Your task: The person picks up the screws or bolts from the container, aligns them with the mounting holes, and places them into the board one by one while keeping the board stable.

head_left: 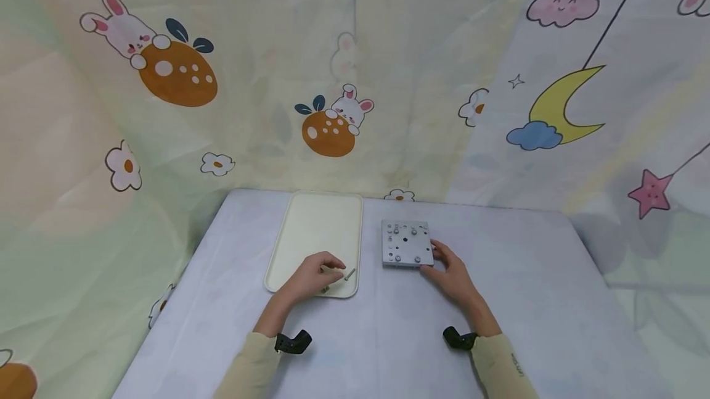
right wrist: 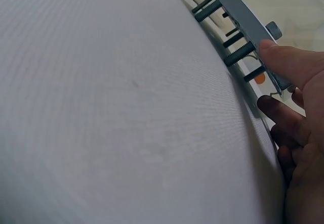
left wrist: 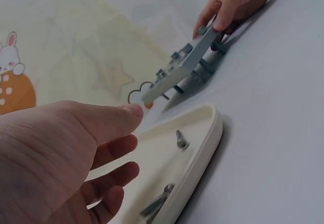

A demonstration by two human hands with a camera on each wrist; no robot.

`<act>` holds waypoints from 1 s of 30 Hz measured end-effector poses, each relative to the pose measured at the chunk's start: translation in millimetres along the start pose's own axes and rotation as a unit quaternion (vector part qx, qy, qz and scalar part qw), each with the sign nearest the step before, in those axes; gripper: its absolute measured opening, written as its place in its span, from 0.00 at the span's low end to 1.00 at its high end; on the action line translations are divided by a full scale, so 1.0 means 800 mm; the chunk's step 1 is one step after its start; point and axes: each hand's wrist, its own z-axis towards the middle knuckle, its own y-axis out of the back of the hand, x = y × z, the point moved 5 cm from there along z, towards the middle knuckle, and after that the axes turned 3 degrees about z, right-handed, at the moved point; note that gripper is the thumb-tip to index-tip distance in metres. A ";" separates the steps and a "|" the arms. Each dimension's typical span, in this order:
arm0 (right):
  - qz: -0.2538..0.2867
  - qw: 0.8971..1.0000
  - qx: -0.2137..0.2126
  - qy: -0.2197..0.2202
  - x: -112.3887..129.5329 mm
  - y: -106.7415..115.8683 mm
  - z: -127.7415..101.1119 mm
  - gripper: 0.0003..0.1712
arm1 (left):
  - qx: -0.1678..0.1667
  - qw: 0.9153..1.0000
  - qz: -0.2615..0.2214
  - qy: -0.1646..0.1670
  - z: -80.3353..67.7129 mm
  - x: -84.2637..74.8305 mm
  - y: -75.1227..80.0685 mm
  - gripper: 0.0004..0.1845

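Left hand (head_left: pixel 308 277): loosely open over tray (head_left: pixel 310 226), near screws (left wrist: pixel 180 139) at tray's 5 o'clock corner. Right hand (head_left: pixel 452 274): grips plate (head_left: pixel 407 243) at its 4 o'clock edge; plate mid-worktop (head_left: pixel 532 300), 3 o'clock of tray.

- Looks like a staged recording booth, not a real room: cartoon bunny-and-moon curtains (head_left: pixel 177 72) wall in everything
- Just a cloth-covered bench (head_left: pixel 527 300) inside

A cream tray (head_left: pixel 316 226), a grey metal plate (head_left: pixel 407 242), a pale lilac tablecloth (head_left: pixel 527 300), and a pastel rabbit-print backdrop (head_left: pixel 249 78).
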 end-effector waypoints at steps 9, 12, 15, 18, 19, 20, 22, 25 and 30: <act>-0.001 1.000 -0.004 -0.012 -0.002 0.006 0.005 0.47 | 0.029 0.999 0.014 0.002 -0.019 0.016 0.023 0.06; -0.005 1.000 -0.003 -0.011 -0.003 0.006 0.006 0.47 | 0.048 0.998 0.037 0.000 -0.021 0.020 0.026 0.05; -0.008 1.000 -0.007 -0.010 -0.003 0.007 0.006 0.47 | 0.064 0.996 0.065 -0.004 -0.021 0.024 0.027 0.06; -0.005 1.000 -0.007 -0.015 -0.001 0.004 0.003 0.47 | 0.076 0.993 0.094 -0.007 -0.019 0.027 0.028 0.06; -0.006 1.000 -0.008 -0.017 0.000 0.003 0.003 0.47 | 0.080 0.991 0.103 -0.007 -0.018 0.028 0.028 0.06; -0.006 1.000 -0.008 -0.019 0.000 0.002 0.002 0.47 | 0.084 0.990 0.111 -0.008 -0.017 0.028 0.027 0.05; -0.006 1.000 -0.007 -0.024 -0.001 -0.001 0.001 0.47 | 0.092 0.987 0.127 -0.013 -0.016 0.028 0.026 0.05; -0.009 1.000 -0.008 -0.023 -0.003 -0.002 0.001 0.47 | 0.102 0.982 0.156 -0.023 -0.012 0.026 0.022 0.05; -0.006 1.000 -0.005 -0.018 -0.003 -0.003 0.001 0.47 | 0.108 0.973 0.198 -0.042 -0.008 0.022 0.017 0.05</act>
